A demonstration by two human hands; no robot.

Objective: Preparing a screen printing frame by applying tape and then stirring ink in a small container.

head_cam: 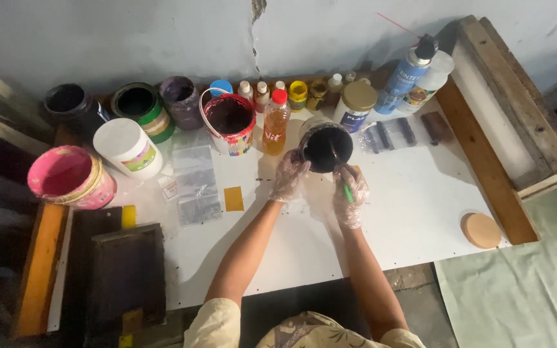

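Jar (325, 147): open, dark inside, on my white table (414, 212), just right of the orange bottle (275, 129).
Left hand (289, 175): gloved, fingers curled on the jar's side.
Right hand (350, 193): gloved, fingers pinched around a green stick (348, 191) at the jar's rim.

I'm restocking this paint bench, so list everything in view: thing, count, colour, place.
jar: 1, clear with dark contents, centre, steadied by left hand
stirrer: 1, green, in right hand
open tubs: 5, pink, black, green, purple, red-white, back left
lidded tub: 1, white, left
oil bottle: 1, amber, red cap, beside jar
small bottles: several, mixed, back wall
spray can: 1, blue, back right
round lid: 1, tan, right
table: 1, white
left hand: gloved
right hand: gloved
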